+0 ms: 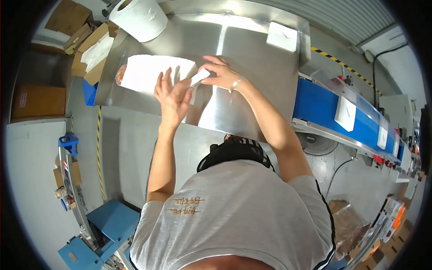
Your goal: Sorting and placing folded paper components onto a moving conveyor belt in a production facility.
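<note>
hands meet over the steel table: left hand splayed (holding nothing), right hand pinching a white packet.

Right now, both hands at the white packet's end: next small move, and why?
Probably press the flap down with the right hand. It pinches a small white flap at the end of the white packet, while the left hand braces beside it on the steel table.

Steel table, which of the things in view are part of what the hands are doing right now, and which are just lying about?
In hand:
- white padded sheet, under the left hand
- small white piece, pinched by the right hand
- steel table they lie on

Lying about:
- white paper roll
- white packet at the table's far corner
- white packets on the blue conveyor
- cardboard boxes
</note>
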Available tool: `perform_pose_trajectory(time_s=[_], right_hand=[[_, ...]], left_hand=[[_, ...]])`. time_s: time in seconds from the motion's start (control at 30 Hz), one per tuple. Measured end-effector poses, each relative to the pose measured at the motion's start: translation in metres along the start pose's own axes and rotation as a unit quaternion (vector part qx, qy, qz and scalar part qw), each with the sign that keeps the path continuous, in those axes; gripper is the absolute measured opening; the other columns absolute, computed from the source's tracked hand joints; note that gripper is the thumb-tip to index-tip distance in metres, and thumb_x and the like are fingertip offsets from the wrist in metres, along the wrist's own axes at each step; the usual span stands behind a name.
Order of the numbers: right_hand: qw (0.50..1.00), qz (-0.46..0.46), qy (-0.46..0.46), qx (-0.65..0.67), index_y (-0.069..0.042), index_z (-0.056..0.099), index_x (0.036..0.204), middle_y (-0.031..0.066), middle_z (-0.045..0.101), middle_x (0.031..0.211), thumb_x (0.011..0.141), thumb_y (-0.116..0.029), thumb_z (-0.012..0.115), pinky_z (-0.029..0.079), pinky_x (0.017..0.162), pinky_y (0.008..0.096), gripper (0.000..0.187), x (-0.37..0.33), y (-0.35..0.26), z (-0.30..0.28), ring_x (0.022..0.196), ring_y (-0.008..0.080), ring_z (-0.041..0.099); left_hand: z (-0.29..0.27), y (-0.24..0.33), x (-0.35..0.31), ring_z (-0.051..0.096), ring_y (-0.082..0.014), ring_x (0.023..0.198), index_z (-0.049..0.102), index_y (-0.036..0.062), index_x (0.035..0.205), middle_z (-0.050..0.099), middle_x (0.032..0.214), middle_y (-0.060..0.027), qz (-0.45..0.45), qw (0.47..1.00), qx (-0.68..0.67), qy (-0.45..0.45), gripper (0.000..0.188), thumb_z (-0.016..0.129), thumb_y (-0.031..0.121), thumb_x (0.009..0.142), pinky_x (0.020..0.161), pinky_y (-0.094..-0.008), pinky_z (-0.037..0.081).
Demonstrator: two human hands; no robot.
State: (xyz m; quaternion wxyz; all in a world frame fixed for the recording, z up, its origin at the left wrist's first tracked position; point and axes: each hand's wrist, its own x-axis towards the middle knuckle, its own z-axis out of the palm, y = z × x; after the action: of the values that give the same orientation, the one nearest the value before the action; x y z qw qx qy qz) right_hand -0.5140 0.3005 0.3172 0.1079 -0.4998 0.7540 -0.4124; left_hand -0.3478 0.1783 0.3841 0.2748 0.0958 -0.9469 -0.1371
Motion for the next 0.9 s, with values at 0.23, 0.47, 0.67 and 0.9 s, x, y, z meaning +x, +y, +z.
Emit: perform_pose_trajectory(time_s=[0.23, 0.47, 0.67, 0.9], right_hand=[[0.867, 0.243, 0.202, 0.385, -0.001, 0.05, 0.111, 0.0035, 0.059, 0.094, 0.088, -0.019, 0.059, 0.045, 0.074, 0.024, 0.03, -0.093, 0.028, -0.042, 0.084, 0.0088, 0.054], [0.845, 0.455, 0.25, -0.127, 0.001, 0.049, 0.112, 0.0178, 0.059, 0.103, 0.084, -0.032, 0.058, 0.042, 0.089, 0.0361, 0.044, -0.247, 0.117, -0.148, 0.099, 0.0294, 0.054], [0.925, 0.162, 0.235, -0.251, -0.005, 0.052, 0.115, 0.0182, 0.054, 0.112, 0.074, -0.032, 0.069, 0.041, 0.088, 0.0405, 0.051, -0.159, 0.045, -0.124, 0.103, 0.0332, 0.052], [0.997, -0.026, 0.039, 0.064, -0.014, 0.051, 0.12, 0.0135, 0.048, 0.122, 0.077, -0.023, 0.068, 0.046, 0.084, 0.0351, 0.048, 0.012, -0.002, 0.006, 0.116, 0.0274, 0.044]], left_hand=[[-0.009, -0.013, 0.004, 0.034, -0.0386, 0.121, 0.058, 0.0056, 0.11, 0.038, 0.131, -0.019, -0.084, 0.996, 0.018, 0.018, 0.032, 0.061, 0.007, 0.078, 0.099, -0.0476, 0.031], [0.002, -0.022, -0.004, 0.04, -0.0394, 0.117, 0.059, 0.0067, 0.11, 0.048, 0.123, -0.0189, -0.027, 0.998, 0.037, 0.037, 0.036, 0.06, -0.001, 0.075, 0.097, -0.0462, 0.036], [-0.002, -0.015, -0.01, 0.033, -0.0386, 0.122, 0.064, 0.0113, 0.102, 0.045, 0.127, -0.0152, -0.021, 0.997, 0.067, 0.026, 0.032, 0.061, 0.0, 0.073, 0.099, -0.0479, 0.028], [-0.002, -0.02, 0.007, 0.028, -0.0401, 0.125, 0.065, 0.0125, 0.098, 0.041, 0.13, -0.017, -0.003, 1.0, -0.001, -0.01, 0.028, 0.066, 0.006, 0.071, 0.101, -0.0487, 0.024]])
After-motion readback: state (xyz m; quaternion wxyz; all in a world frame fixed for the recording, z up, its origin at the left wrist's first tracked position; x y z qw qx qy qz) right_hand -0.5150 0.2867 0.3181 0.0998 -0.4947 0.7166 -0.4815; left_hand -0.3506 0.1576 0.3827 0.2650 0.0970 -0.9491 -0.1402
